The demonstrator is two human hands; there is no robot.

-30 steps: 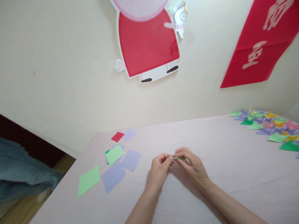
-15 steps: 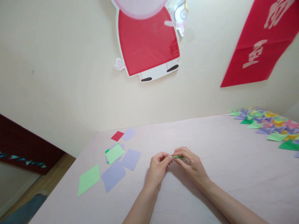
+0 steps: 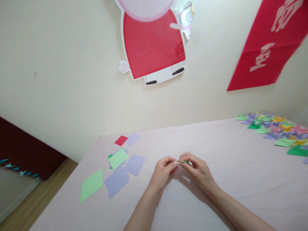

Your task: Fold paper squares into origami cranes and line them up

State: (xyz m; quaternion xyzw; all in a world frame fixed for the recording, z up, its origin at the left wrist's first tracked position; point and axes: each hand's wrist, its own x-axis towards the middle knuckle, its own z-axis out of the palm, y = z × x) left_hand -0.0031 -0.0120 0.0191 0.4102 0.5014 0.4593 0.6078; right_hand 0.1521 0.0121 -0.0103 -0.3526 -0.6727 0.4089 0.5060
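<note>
My left hand (image 3: 164, 172) and my right hand (image 3: 198, 169) meet over the middle of the pale pink table (image 3: 231, 179). Both pinch a small folded green paper piece (image 3: 183, 162) between thumbs and fingertips, held just above the tabletop. Only a thin green edge of it shows between my fingers. Flat paper squares lie to the left of my hands: a light green square (image 3: 91, 185), lilac squares (image 3: 116, 181), a second light green square (image 3: 118, 158) on a small pile, and a red square (image 3: 121, 140) by the far edge.
Several folded paper shapes in green, purple, yellow and pink (image 3: 279, 128) cover the table's far right corner. A cream wall carries a red-and-white cartoon cut-out (image 3: 152, 48) and a red banner (image 3: 267, 48). The table's left edge drops to a wooden floor (image 3: 29, 205).
My hands have stayed in place, with only slight finger movement on the green piece. A blue-grey shape at the far left has passed out of view.
</note>
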